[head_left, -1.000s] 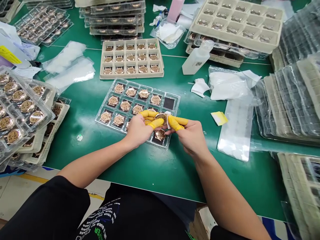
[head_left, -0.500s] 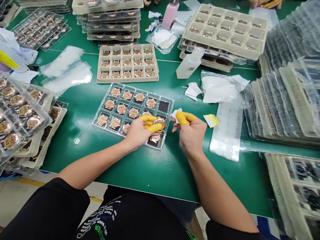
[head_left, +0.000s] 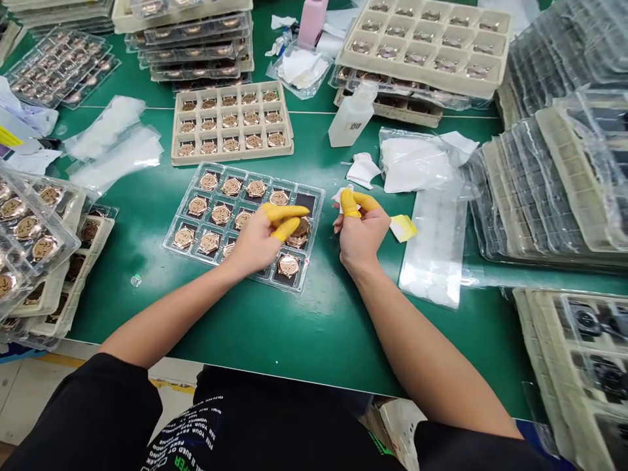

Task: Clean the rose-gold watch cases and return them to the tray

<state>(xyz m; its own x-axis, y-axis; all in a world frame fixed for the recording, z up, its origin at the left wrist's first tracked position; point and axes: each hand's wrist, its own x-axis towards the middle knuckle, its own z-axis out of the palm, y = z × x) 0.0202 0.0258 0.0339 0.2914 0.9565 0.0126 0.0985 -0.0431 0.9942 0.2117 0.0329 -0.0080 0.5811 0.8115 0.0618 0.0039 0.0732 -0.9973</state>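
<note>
A clear compartment tray (head_left: 314, 196) lies on the green table, most cells filled with rose-gold watch cases. My left hand (head_left: 260, 239), with yellow finger cots, rests over the tray's right side and pinches one rose-gold watch case (head_left: 299, 230) just above a cell. My right hand (head_left: 360, 226), also with yellow cots, sits to the right of the tray, fingers closed on a small white wipe (head_left: 340, 195). One cell at the tray's far right corner (head_left: 305, 201) is dark, with no case in it.
A beige tray of cases (head_left: 230, 124) lies behind the clear one. Stacked trays stand at the back, left (head_left: 29, 229) and right (head_left: 554, 183). A white squeeze bottle (head_left: 350, 118), a pink bottle (head_left: 311, 19), white cloths and plastic bags (head_left: 432, 242) lie around.
My right hand pulled away from the watch case to the right with the wipe. My left hand lowered the case toward the tray. The view shifted slightly right.
</note>
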